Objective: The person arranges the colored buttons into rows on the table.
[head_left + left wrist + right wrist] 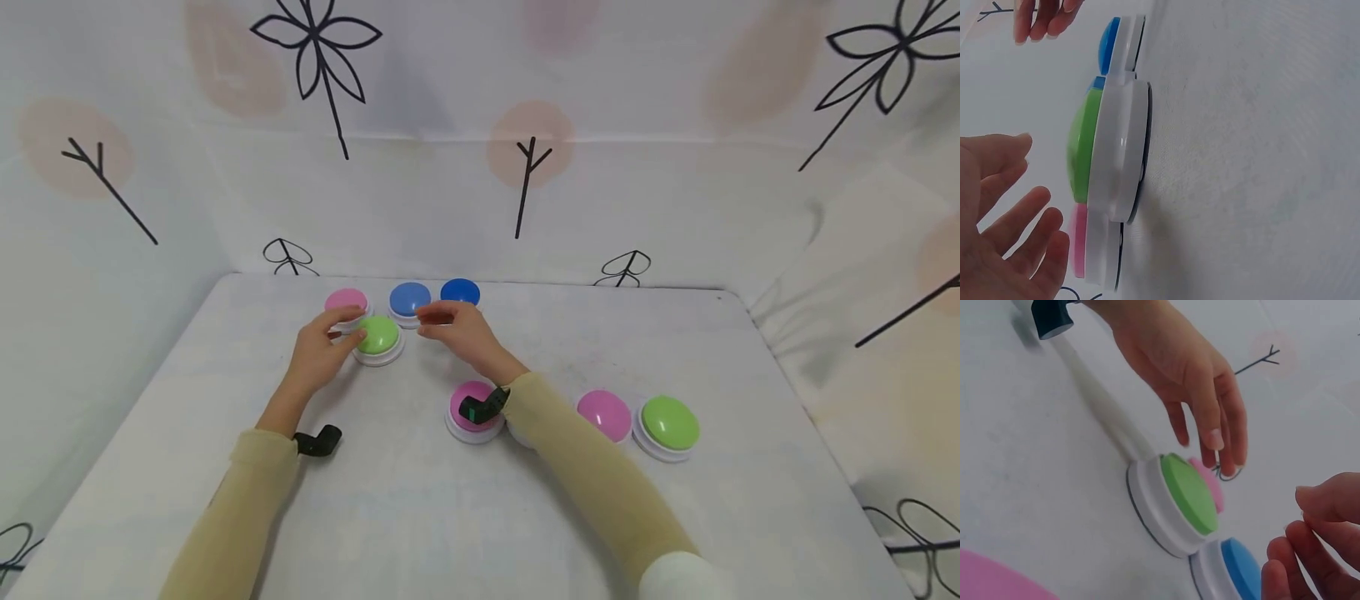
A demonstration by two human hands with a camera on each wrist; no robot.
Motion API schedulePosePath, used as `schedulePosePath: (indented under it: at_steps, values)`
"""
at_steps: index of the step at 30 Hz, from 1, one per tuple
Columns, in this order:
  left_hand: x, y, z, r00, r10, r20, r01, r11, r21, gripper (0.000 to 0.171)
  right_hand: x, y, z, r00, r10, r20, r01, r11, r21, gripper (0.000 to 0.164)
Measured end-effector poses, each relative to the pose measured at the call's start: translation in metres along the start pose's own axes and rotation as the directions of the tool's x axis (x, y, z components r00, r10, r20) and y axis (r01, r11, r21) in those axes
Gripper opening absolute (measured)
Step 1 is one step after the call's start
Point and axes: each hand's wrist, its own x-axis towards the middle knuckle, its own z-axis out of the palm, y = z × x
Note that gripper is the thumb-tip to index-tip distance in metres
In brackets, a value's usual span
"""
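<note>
Towards eleven o'clock on the bench (390,525) sits a green button (380,337), a glossy dome on a round white base (379,360), a pink button (346,299) at its eleven, a light blue button (409,298) at its one. At its nine hovers the left hand (317,354), fingers (1054,256) parted; the right hand (467,337), loosely bent, hangs by the light blue button.

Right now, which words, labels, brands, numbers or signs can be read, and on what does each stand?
None can be read in any view.
The green button by the left hand has a plain dome.
The backdrop carries drawings, not letters.
Any marking on the right wrist's dark device is too small to read.
</note>
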Motion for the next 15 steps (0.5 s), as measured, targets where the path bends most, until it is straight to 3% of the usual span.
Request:
schedulePosePath:
  at_steps: [10, 15]
  values:
    - [0.006, -0.009, 0.002, 1.000, -0.025, 0.001, 0.025, 1.000, 0.003, 0.045, 0.022, 0.010, 0.023, 1.000, 0.028, -0.011, -0.027, 0.998, 0.059, 0.032]
    - [0.008, -0.012, 0.004, 0.999, -0.039, 0.014, 0.039, 0.999, -0.011, 0.044, 0.027, 0.015, 0.029, 1.000, 0.026, 0.008, -0.026, 0.999, 0.020, 0.035]
